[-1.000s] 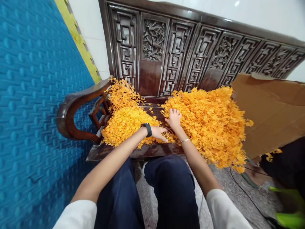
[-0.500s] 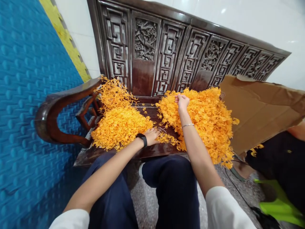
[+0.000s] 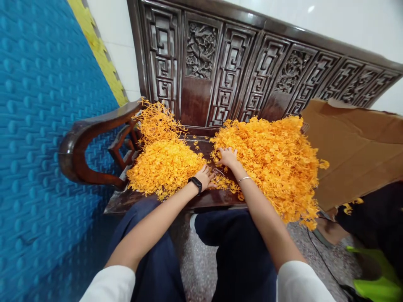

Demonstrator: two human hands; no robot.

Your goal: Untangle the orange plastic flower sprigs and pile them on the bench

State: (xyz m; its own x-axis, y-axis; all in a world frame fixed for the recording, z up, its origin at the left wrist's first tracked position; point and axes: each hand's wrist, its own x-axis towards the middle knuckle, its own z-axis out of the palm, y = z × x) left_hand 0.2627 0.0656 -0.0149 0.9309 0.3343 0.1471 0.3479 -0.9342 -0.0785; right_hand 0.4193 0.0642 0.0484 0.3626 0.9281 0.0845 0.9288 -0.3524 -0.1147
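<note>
Two heaps of orange plastic pieces lie on a dark wooden bench seat [image 3: 126,203]. My left hand [image 3: 206,178] rests with fingers apart at the right edge of the smaller left heap [image 3: 165,167]. Beside its fingertips is a thin metal item [image 3: 218,171], perhaps scissors, too small to make out. My right hand [image 3: 228,157] is at the left edge of the larger right heap [image 3: 277,159], fingers spread, with nothing seen in it. Loose orange pieces [image 3: 225,183] lie between the heaps, near both hands. Stringy orange strands [image 3: 160,121] are piled behind the left heap.
The bench's carved back [image 3: 198,100] rises behind the heaps, and its curved armrest [image 3: 67,155] stands at left, by a blue textured mat [image 3: 37,126]. A cardboard sheet [image 3: 352,155] leans at right. Beyond it is another person's foot [image 3: 333,233], near a cable and a lime-green object [image 3: 378,272].
My right hand has come down and left, from pinched fingers over the right heap to spread fingers at its edge. My left hand stays by the left heap. The view has shifted slightly.
</note>
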